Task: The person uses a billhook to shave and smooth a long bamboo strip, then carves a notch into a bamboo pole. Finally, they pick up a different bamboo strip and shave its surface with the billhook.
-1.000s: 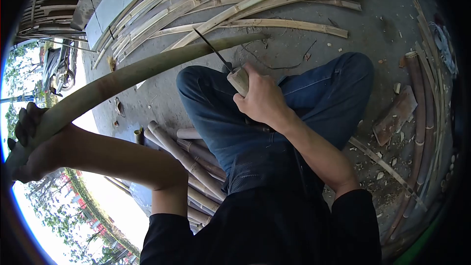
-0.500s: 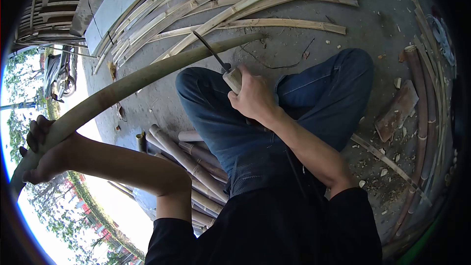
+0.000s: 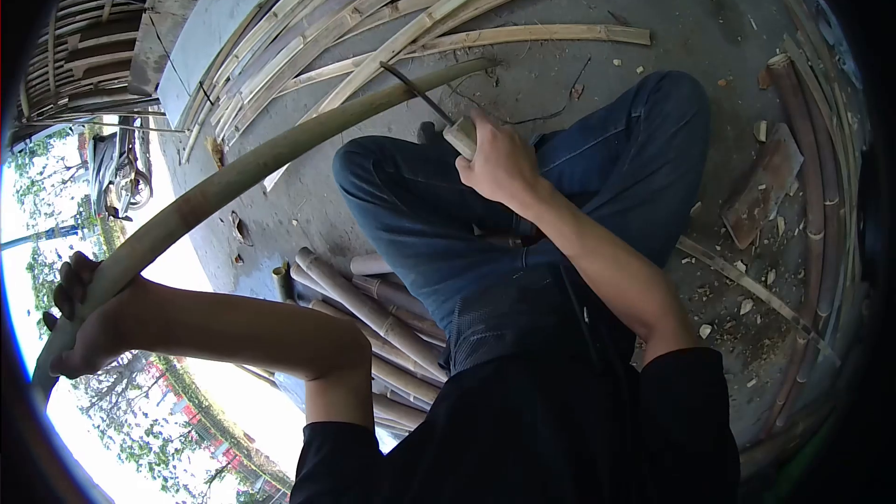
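A long green bamboo pole (image 3: 252, 166) slants across the view, its near end at lower left and its thin far end by the floor. My left hand (image 3: 93, 313) is wrapped around the pole near its lower left end, arm stretched out. In my right hand (image 3: 499, 161) is the pale wooden handle of a knife (image 3: 459, 137), held above my folded legs. Its dark, narrow-looking blade points up and left and overlaps the pole's far part in this view.
Split bamboo strips (image 3: 448, 42) lie on the concrete floor ahead. Cut bamboo lengths (image 3: 359, 303) are piled left of my legs. At right are brown bamboo poles (image 3: 810, 196), a flat reddish-brown slab (image 3: 763, 189) and scattered chips. A motorcycle (image 3: 121, 173) stands outside at left.
My right hand and the knife have shifted slightly right, and the blade lies at a flatter angle. My left hand keeps its hold on the pole. The whole view has tilted a little.
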Tool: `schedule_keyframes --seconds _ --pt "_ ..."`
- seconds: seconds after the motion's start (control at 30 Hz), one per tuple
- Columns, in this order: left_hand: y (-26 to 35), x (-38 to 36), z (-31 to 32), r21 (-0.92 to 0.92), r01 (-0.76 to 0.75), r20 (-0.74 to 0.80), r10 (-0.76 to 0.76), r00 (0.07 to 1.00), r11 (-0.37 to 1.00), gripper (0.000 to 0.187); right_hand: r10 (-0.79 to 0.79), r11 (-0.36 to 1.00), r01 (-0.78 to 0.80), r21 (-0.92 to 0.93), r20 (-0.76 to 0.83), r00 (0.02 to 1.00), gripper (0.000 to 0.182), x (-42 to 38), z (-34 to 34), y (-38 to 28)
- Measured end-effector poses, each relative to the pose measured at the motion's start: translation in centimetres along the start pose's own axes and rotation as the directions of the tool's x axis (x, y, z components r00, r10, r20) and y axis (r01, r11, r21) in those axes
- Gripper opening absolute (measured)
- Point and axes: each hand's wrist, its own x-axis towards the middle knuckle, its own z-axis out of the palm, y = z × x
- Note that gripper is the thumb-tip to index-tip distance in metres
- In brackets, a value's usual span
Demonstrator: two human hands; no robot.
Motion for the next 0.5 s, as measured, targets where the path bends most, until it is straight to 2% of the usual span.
schedule_keyframes --seconds 0.07,0.13,0.17,0.2,0.27,0.3,0.33,0.37,0.4,0.47,0.5 --pt "0.0 0.2 0.3 0.006 -0.023 0.016 0.023 1.000 1.000 0.056 0.065 0.996 -0.071 -0.048 -0.120 0.991 0.062 1.6 2.1 2.1" --pt "-0.2 0.4 0.8 0.020 -0.039 0.027 0.038 0.999 0.999 0.056 -0.089 0.996 0.090 0.020 -0.026 0.996 0.059 -2.0 0.8 -3.0" --pt "-0.2 0.2 1.7 0.064 -0.053 -0.026 0.054 0.998 0.997 0.056 -0.049 0.994 0.048 0.101 0.004 0.999 0.058 -2.1 0.7 -3.2" --pt "-0.2 0.3 1.9 0.043 -0.007 -0.064 0.010 0.998 0.999 0.057 -0.074 0.990 0.076 0.115 -0.020 0.997 0.061 -0.8 1.0 -1.4" --pt "-0.6 0.3 0.9 -0.004 0.014 0.024 -0.014 1.000 1.000 0.057 0.102 0.994 -0.099 0.041 -0.079 0.992 0.063 2.1 1.6 1.5" --pt "-0.3 -0.4 2.0 0.011 -0.002 -0.083 0.003 0.997 1.000 0.058 0.030 0.998 -0.027 0.059 -0.058 0.998 0.064 1.1 1.5 0.2" --pt "-0.3 -0.9 2.4 0.027 -0.027 -0.074 0.029 0.997 0.999 0.057 -0.036 0.997 0.039 0.073 -0.035 0.999 0.065 -0.5 1.2 -1.8" --pt "-0.8 -1.1 2.6 0.008 -0.003 -0.075 0.004 0.997 1.000 0.057 -0.045 0.995 0.041 0.093 0.039 0.998 0.066 -2.1 0.8 -3.6" --pt "-0.5 -0.7 2.3 0.023 0.025 -0.050 -0.023 0.998 0.999 0.057 -0.018 0.994 0.010 0.112 0.067 0.998 0.066 -2.5 2.0 -2.4" --pt "0.0 -0.9 2.6 0.027 0.022 -0.056 -0.021 0.998 0.999 0.057 0.056 0.989 -0.044 0.140 -0.081 0.995 0.062 1.6 2.6 1.2" --pt "0.2 -1.2 2.9 0.038 0.020 -0.063 -0.017 0.998 0.999 0.057 0.116 0.992 -0.112 0.055 -0.080 0.990 0.057 2.3 1.6 0.9"
